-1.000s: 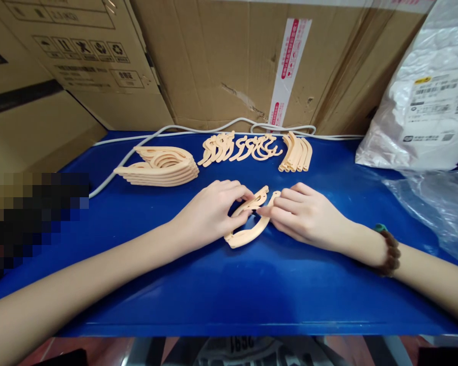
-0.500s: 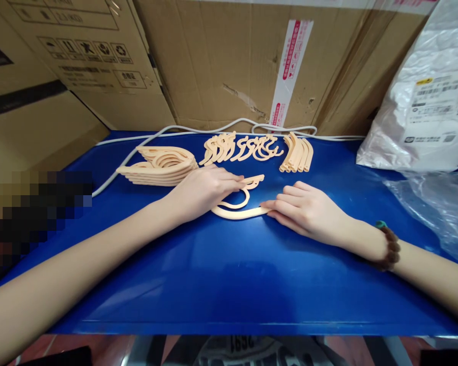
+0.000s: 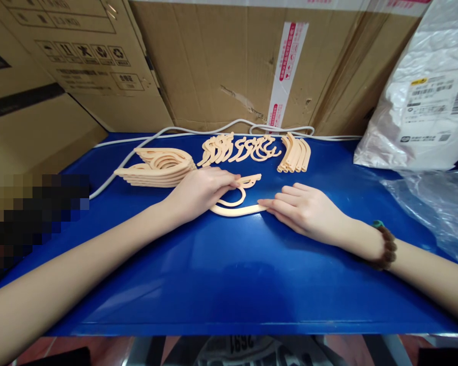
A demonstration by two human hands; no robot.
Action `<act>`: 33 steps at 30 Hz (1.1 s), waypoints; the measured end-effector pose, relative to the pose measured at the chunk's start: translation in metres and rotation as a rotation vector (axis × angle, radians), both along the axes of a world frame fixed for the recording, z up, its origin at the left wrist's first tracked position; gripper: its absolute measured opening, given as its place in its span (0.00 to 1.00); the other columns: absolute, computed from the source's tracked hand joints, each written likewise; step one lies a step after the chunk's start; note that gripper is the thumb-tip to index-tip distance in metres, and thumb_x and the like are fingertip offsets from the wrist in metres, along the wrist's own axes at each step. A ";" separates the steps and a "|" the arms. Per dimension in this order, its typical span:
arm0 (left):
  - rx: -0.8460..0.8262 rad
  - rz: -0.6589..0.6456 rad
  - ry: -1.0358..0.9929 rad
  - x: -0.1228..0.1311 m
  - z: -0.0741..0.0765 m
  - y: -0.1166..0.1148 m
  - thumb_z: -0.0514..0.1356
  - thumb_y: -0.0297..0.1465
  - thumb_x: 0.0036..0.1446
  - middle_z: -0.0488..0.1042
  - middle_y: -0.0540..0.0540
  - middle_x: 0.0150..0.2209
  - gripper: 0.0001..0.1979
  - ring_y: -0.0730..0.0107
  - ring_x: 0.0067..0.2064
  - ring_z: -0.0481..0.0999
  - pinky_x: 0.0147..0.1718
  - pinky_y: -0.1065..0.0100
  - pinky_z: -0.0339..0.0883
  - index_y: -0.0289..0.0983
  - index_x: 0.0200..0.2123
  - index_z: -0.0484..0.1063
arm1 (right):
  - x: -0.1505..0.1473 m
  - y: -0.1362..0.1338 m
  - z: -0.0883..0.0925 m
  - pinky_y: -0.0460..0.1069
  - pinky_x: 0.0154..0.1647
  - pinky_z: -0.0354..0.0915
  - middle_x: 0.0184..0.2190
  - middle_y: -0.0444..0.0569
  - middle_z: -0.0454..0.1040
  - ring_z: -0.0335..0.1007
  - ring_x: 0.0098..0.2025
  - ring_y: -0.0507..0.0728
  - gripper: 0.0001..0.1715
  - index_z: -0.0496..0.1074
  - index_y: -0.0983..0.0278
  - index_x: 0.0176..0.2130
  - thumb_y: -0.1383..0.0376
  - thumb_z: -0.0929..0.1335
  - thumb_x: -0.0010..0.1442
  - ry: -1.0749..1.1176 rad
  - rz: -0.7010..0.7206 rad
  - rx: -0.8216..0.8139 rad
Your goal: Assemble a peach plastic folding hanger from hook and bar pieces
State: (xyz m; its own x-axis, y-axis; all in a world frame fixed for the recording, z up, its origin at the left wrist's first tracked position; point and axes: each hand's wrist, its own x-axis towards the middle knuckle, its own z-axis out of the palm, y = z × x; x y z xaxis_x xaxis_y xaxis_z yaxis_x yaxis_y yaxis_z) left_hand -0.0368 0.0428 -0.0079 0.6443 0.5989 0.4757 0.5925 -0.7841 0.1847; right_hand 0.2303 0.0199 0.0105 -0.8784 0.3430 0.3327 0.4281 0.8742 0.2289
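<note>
A beige curved plastic hanger piece [image 3: 236,211] with a looped inner part lies low over the blue table between my hands. My left hand [image 3: 204,188] is closed on its left side and upper part, covering some of it. With fingertips pinched together, my right hand [image 3: 301,208] grips the right end of the long curved arm. Just behind my left hand sits a stack of matching beige hanger bodies [image 3: 156,173]. Further back lie several beige hooks [image 3: 217,148] and a group of short curved arms [image 3: 295,155].
The blue table [image 3: 221,284] has cardboard boxes [image 3: 213,66] along its back and left. A white cable [image 3: 145,137] runs along the rear. At the right stand a white plastic parcel bag [image 3: 412,112] and clear plastic wrap [image 3: 431,203].
The view has shifted very slightly. Both hands keep their hold on the hanger piece, with almost no movement against it.
</note>
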 end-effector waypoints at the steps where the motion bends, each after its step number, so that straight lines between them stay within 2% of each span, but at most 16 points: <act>1: -0.016 -0.002 -0.008 0.000 0.000 0.000 0.54 0.26 0.64 0.80 0.43 0.44 0.11 0.60 0.43 0.80 0.43 0.62 0.73 0.35 0.40 0.77 | 0.000 0.000 0.000 0.50 0.31 0.52 0.28 0.47 0.74 0.62 0.29 0.53 0.18 0.75 0.68 0.48 0.65 0.59 0.70 -0.001 0.000 -0.002; 5: -0.077 0.030 -0.044 0.001 0.001 -0.001 0.54 0.28 0.65 0.81 0.44 0.44 0.12 0.62 0.45 0.80 0.44 0.63 0.72 0.37 0.42 0.78 | 0.000 -0.002 0.002 0.50 0.31 0.53 0.29 0.47 0.75 0.64 0.30 0.53 0.18 0.74 0.67 0.47 0.66 0.58 0.70 0.005 -0.038 -0.009; 7: -0.108 0.057 -0.075 0.002 0.001 -0.002 0.55 0.29 0.65 0.81 0.45 0.44 0.11 0.62 0.45 0.80 0.45 0.63 0.71 0.38 0.42 0.78 | 0.003 -0.001 0.005 0.50 0.33 0.54 0.31 0.47 0.76 0.66 0.31 0.53 0.18 0.74 0.66 0.47 0.66 0.58 0.70 0.061 -0.116 0.000; 10: -0.166 0.085 -0.151 0.005 0.000 -0.004 0.57 0.30 0.63 0.81 0.46 0.44 0.09 0.62 0.45 0.80 0.46 0.62 0.71 0.38 0.42 0.78 | 0.011 0.010 0.014 0.51 0.36 0.55 0.35 0.50 0.78 0.69 0.34 0.55 0.17 0.73 0.65 0.46 0.66 0.57 0.69 0.185 -0.351 0.049; 12: -0.214 0.100 -0.202 0.007 0.000 -0.005 0.59 0.31 0.63 0.81 0.45 0.44 0.08 0.62 0.46 0.79 0.47 0.61 0.70 0.38 0.41 0.78 | 0.021 0.020 0.020 0.52 0.34 0.53 0.33 0.53 0.77 0.68 0.34 0.58 0.17 0.73 0.66 0.46 0.65 0.58 0.68 0.191 -0.566 0.095; 13: -0.237 0.108 -0.223 0.008 0.000 -0.006 0.59 0.31 0.62 0.81 0.45 0.44 0.08 0.62 0.46 0.79 0.48 0.61 0.70 0.37 0.41 0.78 | 0.026 0.026 0.022 0.53 0.34 0.52 0.33 0.54 0.76 0.68 0.35 0.60 0.18 0.73 0.66 0.47 0.64 0.58 0.67 0.145 -0.665 0.088; 15: -0.277 0.124 -0.255 0.009 0.000 -0.006 0.59 0.30 0.62 0.80 0.45 0.44 0.08 0.62 0.47 0.78 0.49 0.59 0.69 0.38 0.41 0.78 | 0.036 0.038 0.023 0.53 0.33 0.50 0.36 0.58 0.75 0.68 0.36 0.62 0.20 0.74 0.68 0.47 0.64 0.58 0.66 -0.002 -0.776 0.064; 17: -0.308 0.134 -0.279 0.010 0.000 -0.006 0.58 0.30 0.62 0.81 0.45 0.44 0.08 0.61 0.48 0.78 0.50 0.58 0.69 0.38 0.39 0.77 | 0.043 0.046 0.021 0.53 0.33 0.49 0.37 0.58 0.74 0.68 0.37 0.63 0.22 0.75 0.66 0.49 0.64 0.57 0.66 -0.105 -0.823 0.059; 20: -0.336 0.124 -0.291 0.010 -0.001 -0.006 0.57 0.27 0.60 0.81 0.45 0.42 0.07 0.60 0.49 0.78 0.50 0.57 0.69 0.37 0.33 0.76 | 0.050 0.053 0.017 0.52 0.33 0.49 0.35 0.57 0.72 0.67 0.37 0.62 0.23 0.76 0.65 0.48 0.66 0.57 0.64 -0.144 -0.813 0.036; 23: -0.304 0.125 -0.257 0.008 0.000 -0.006 0.56 0.24 0.59 0.80 0.44 0.42 0.07 0.61 0.49 0.78 0.49 0.58 0.68 0.37 0.31 0.73 | 0.052 0.054 0.020 0.53 0.33 0.49 0.34 0.56 0.72 0.67 0.37 0.62 0.21 0.77 0.66 0.43 0.67 0.58 0.62 -0.157 -0.805 0.048; 27: -0.217 0.129 -0.164 0.008 0.001 -0.007 0.54 0.22 0.60 0.80 0.45 0.44 0.09 0.62 0.50 0.76 0.48 0.57 0.67 0.37 0.28 0.71 | 0.054 0.053 0.026 0.53 0.31 0.48 0.33 0.58 0.72 0.66 0.32 0.60 0.20 0.76 0.69 0.35 0.63 0.58 0.63 -0.201 -0.893 0.056; 33: -0.199 0.124 -0.150 0.007 0.002 -0.008 0.53 0.22 0.60 0.79 0.44 0.44 0.10 0.63 0.50 0.76 0.48 0.57 0.67 0.37 0.29 0.69 | 0.062 0.059 0.021 0.52 0.29 0.50 0.38 0.64 0.72 0.67 0.36 0.65 0.23 0.70 0.71 0.45 0.56 0.59 0.64 -0.159 -0.986 0.044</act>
